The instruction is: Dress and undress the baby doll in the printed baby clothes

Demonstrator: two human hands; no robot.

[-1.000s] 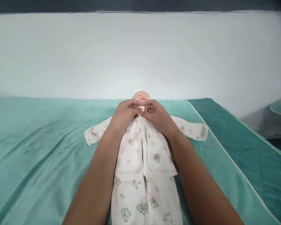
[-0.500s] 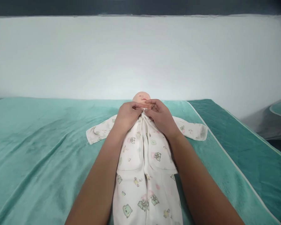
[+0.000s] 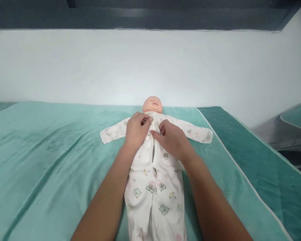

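Observation:
A baby doll (image 3: 153, 104) lies on its back, its head towards the wall. It wears a white long-sleeved baby shirt (image 3: 143, 154) and matching trousers (image 3: 163, 209), both printed with small green bears. The shirt's front edges meet below the neck and part slightly lower down. My left hand (image 3: 138, 126) pinches the front edge near the upper chest between thumb and fingertips. Just across the opening, my right hand (image 3: 171, 136) rests over the chest with curled fingers. Its thumb reaches to the opening, a gap separating it from the forefinger.
A light green sheet (image 3: 52, 160) with some creases covers the bed under the doll. At the right runs a darker green strip (image 3: 240, 144) beyond a white edging. A white wall (image 3: 150, 63) stands behind, below a dark band (image 3: 150, 16).
Both hands have come down from the collar to the chest, uncovering the doll's chin and neck. My right hand has moved lower than the left and its thumb has spread. The view has tilted up slightly.

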